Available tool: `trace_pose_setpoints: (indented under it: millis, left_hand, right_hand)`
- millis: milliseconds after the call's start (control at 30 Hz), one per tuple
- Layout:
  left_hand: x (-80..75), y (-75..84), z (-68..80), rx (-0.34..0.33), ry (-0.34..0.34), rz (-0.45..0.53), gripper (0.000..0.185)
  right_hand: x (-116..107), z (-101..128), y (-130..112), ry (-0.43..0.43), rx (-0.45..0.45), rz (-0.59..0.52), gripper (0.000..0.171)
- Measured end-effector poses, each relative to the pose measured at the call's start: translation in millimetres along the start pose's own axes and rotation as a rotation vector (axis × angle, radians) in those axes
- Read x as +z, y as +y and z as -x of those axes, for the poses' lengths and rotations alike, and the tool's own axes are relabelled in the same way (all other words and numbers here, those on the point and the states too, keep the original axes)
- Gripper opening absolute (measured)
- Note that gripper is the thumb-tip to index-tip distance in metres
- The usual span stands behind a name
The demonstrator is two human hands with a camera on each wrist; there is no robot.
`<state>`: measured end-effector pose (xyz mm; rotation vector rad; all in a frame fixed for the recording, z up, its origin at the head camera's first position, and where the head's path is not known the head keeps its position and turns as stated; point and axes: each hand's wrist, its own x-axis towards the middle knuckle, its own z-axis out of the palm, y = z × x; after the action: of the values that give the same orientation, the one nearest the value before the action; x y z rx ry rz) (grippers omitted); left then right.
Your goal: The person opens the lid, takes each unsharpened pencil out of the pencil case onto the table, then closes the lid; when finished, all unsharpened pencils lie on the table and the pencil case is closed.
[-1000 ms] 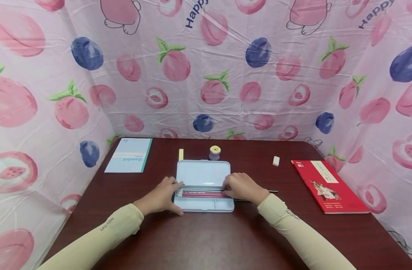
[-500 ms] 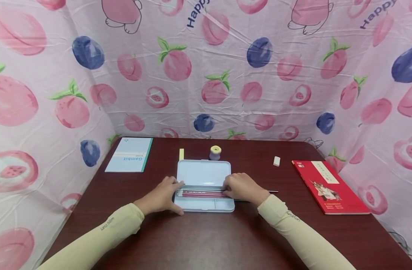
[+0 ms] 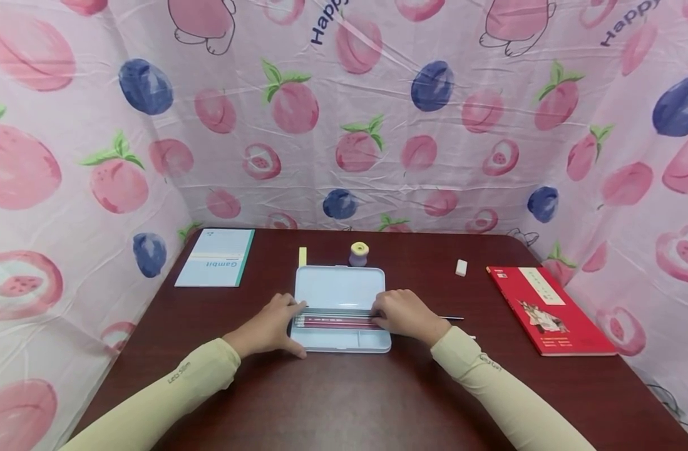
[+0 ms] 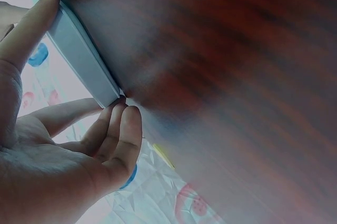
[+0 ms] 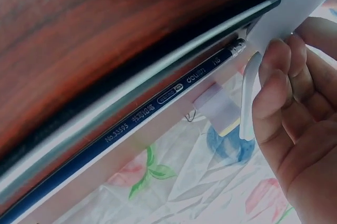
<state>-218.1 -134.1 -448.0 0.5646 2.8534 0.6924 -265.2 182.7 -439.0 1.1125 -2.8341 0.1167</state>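
Observation:
A pale blue pencil case (image 3: 339, 287) lies with its lid raised in the head view. Several pencils (image 3: 332, 322), some red, lie lengthwise in its back compartment. My left hand (image 3: 267, 326) grips the case's left end, the thumb at the front corner; in the left wrist view its fingers (image 4: 130, 126) curl at the back corner. At the right end my right hand (image 3: 405, 311) has curled fingers at the pencils' ends; the fingertips are hidden from above. A dark blue pencil (image 5: 152, 104) and a blurred, shiny rod (image 5: 152, 84) lie outside the case, near that hand.
A notebook (image 3: 215, 258) lies at the back left. Behind the case are a yellow strip (image 3: 302, 256) and a purple-yellow round object (image 3: 359, 254). A white eraser (image 3: 461, 268) and a red book (image 3: 549, 310) lie to the right on the dark table (image 3: 344, 401).
A thin dark line right of the case, under my right wrist, no longer shows; a small white tip now shows beside the cuff. The red pencils shift slightly. Both hands stay in place.

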Motion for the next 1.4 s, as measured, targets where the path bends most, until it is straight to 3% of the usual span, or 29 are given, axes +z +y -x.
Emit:
trace_pose_setpoints:
  millis: [267, 700, 1400]
  left_hand:
    - [1.2, -1.5, -0.8, -0.001, -0.005, -0.006, 0.106]
    - [3.6, -4.8, -1.7, 0.009, 0.008, -0.005, 0.106]
    - [1.9, -1.5, 0.3, 0.012, 0.006, 0.006, 0.107]
  right_hand:
    - [-3, -5, -3, -0.05, 0.011, -0.008, 0.01]
    - [5, -2, -3, 0.053, -0.067, 0.113, 0.01]
    - [-3, 12, -1, 0.122, -0.035, 0.014, 0.011]
